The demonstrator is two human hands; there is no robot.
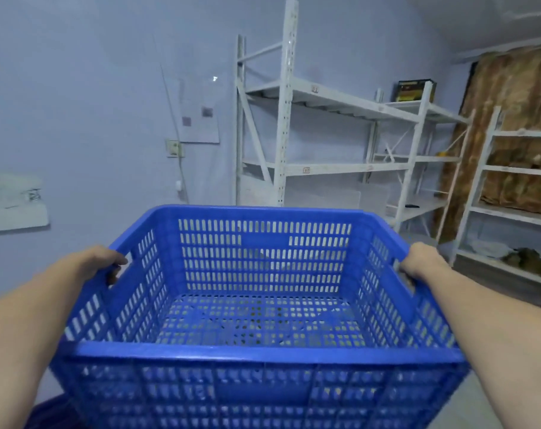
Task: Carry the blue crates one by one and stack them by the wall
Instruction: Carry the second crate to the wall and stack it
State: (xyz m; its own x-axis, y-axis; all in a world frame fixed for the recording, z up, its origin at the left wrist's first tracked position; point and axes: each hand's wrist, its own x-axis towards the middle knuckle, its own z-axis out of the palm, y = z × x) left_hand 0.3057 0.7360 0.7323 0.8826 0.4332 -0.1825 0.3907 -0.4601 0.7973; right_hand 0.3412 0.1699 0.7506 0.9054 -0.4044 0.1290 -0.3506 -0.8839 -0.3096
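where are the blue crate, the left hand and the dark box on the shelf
blue crate [263, 351], head view, on its near rim
left hand [100, 261], head view, on the back of the hand
dark box [414, 90], head view, on its front face, top shelf

Your blue crate [263, 305] runs off the bottom edge, its near wall blurred. At seven o'clock a second blue shape [51, 413] is cut off, unidentifiable. The fingers of your right hand [423, 263] are hidden behind the crate rim.

White metal shelving [340, 168] stands against the pale wall [77, 88]; a dark box [416, 90] sits on its top shelf, beside brown sheeting [516, 119].
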